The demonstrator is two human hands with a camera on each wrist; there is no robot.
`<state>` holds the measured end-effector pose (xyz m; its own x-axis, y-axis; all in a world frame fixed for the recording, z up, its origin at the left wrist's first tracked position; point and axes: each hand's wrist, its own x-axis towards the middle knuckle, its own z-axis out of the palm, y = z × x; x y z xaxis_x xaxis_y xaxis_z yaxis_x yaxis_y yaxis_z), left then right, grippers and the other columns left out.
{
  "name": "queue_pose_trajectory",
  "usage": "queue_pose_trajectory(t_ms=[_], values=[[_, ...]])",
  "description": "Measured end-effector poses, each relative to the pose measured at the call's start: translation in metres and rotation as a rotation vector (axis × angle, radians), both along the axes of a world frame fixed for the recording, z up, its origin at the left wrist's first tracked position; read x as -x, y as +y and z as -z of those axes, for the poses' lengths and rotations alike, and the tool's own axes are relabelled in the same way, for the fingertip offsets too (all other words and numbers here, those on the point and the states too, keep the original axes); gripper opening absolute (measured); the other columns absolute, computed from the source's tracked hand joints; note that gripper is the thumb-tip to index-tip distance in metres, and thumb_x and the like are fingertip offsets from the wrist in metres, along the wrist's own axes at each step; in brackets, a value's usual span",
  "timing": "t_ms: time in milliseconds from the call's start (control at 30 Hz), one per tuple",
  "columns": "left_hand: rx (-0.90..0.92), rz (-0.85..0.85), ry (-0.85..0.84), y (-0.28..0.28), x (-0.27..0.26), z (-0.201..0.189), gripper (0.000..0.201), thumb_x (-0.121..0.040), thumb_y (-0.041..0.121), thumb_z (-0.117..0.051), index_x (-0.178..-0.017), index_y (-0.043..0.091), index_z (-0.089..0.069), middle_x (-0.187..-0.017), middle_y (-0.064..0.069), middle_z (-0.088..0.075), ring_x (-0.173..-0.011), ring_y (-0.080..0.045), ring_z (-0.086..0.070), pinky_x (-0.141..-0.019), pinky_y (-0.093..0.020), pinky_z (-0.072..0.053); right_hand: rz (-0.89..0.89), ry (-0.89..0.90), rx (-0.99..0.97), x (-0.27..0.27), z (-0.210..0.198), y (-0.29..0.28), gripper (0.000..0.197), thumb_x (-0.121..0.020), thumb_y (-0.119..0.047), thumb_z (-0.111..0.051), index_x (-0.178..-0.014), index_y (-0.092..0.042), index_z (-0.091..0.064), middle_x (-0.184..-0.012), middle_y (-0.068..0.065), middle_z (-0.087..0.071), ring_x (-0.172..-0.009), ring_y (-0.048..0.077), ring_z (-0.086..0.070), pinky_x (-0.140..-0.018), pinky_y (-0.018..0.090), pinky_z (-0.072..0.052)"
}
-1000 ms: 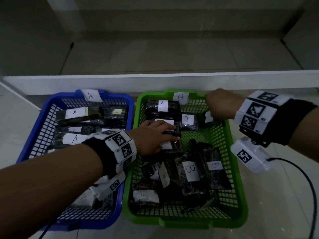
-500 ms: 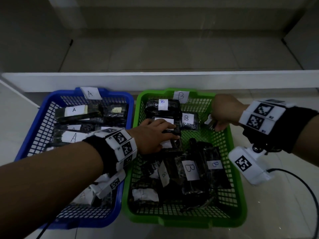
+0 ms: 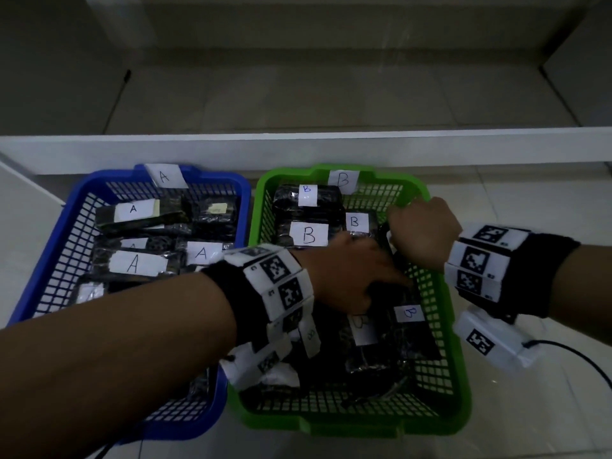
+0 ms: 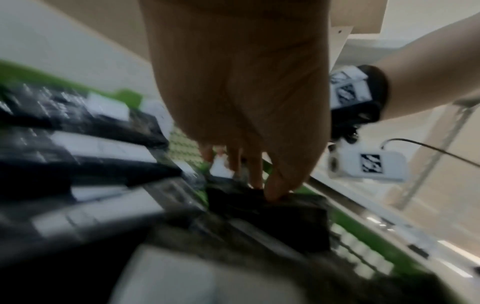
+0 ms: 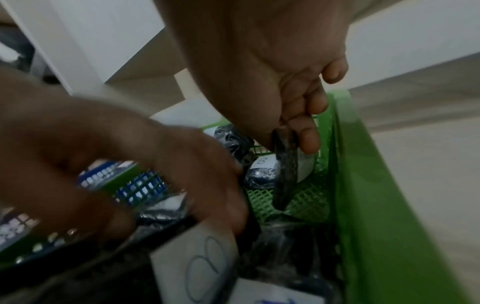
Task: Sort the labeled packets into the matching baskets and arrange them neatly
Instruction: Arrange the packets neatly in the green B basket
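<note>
1. our right hand [image 5: 298, 115] pinches a thin dark packet [image 5: 285, 174] by its top edge, so it hangs upright at the far right of the green basket [image 3: 450, 326]; we judge that holding it on edge lets it slide into the gap beside the wall.
2. our left hand [image 3: 351, 276] reaches across into the same basket, fingers [image 4: 255, 172] and thumb curled onto the end of a dark packet in the right middle [image 4: 270, 214], probably to lift or turn it into a row.
3. the b packets at the far end [image 3: 308, 210] already lie flat with labels up; the near ones are heaped.
4. the blue basket [image 3: 49, 270] holds the a packets [image 3: 135, 263], labels up, so sorting looks mostly done and tidying remains.
</note>
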<state>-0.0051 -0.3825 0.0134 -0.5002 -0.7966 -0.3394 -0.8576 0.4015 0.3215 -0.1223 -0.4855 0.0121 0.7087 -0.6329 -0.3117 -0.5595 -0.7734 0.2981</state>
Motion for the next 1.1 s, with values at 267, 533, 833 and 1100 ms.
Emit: queue_pose_trajectory(t_ms=[267, 533, 833, 1100], values=[[-0.060, 0.054, 0.131, 0.007, 0.005, 0.012, 0.044, -0.085, 0.019, -0.062, -0.128, 0.022, -0.054, -0.128, -0.001, -0.052, -0.118, -0.020, -0.046, -0.095, -0.036, -0.041, 0.252, -0.163, -0.290, 0.000, 0.002, -0.022, 0.013, -0.098, -0.005, -0.039, -0.102, -0.005, -0.051, -0.112, 0.021, -0.059, -0.100, 0.030, -0.057, -0.058, 0.023, -0.026], [-0.049, -0.079, 0.273, 0.019, -0.009, 0.016, 0.039, -0.084, 0.012, -0.058, -0.123, 0.018, -0.055, -0.119, -0.003, -0.052, -0.105, -0.020, -0.053, -0.081, -0.030, -0.045, 0.219, -0.188, 0.106, 0.006, 0.028, -0.003, 0.048, -0.027, -0.015, -0.083, -0.068, -0.003, -0.061, -0.047, 0.008, -0.055, -0.048, 0.022, -0.055, -0.073, 0.032, -0.047], [-0.049, -0.067, 0.221, 0.025, -0.006, 0.022, 0.045, -0.084, 0.011, -0.056, -0.129, 0.015, -0.049, -0.123, -0.005, -0.050, -0.102, -0.026, -0.055, -0.079, -0.042, -0.049, 0.474, -0.312, -0.086, 0.000, 0.043, -0.008, 0.027, -0.089, -0.016, -0.054, -0.113, -0.007, -0.046, -0.115, 0.009, -0.052, -0.113, 0.026, -0.046, -0.099, 0.041, -0.028], [-0.019, -0.108, 0.237, 0.028, -0.010, 0.023, 0.037, -0.088, 0.013, -0.054, -0.125, 0.015, -0.048, -0.123, -0.004, -0.049, -0.100, -0.022, -0.053, -0.070, -0.022, -0.030, 0.028, -0.140, 0.177, 0.007, 0.042, 0.000, 0.038, -0.042, -0.015, -0.080, -0.072, -0.002, -0.061, -0.058, 0.012, -0.059, -0.071, 0.028, -0.059, -0.075, 0.038, -0.034]])
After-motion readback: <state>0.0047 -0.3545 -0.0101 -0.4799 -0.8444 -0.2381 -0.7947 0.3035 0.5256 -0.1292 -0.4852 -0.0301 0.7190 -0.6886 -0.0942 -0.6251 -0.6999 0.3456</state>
